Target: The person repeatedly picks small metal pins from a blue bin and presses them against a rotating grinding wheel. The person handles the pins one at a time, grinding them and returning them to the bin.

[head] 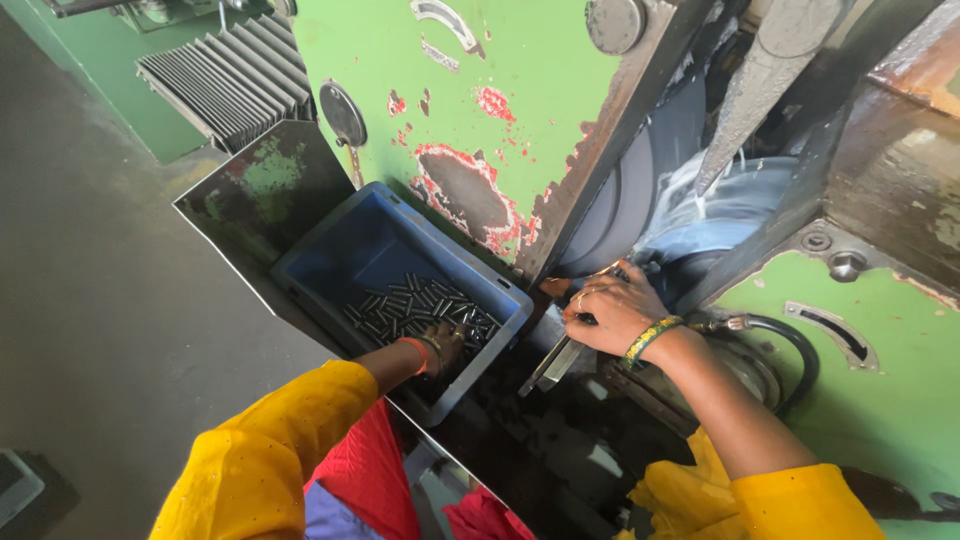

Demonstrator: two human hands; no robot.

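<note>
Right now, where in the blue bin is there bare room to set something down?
The blue bin has bare floor in its far half, by the wall nearest the metal chute. The near half is crowded with small metal pins, where the left hand reaches.

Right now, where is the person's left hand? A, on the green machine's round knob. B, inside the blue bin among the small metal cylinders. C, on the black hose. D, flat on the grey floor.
B: the left hand reaches into the blue bin, fingers down among the small metal cylinders.
</note>
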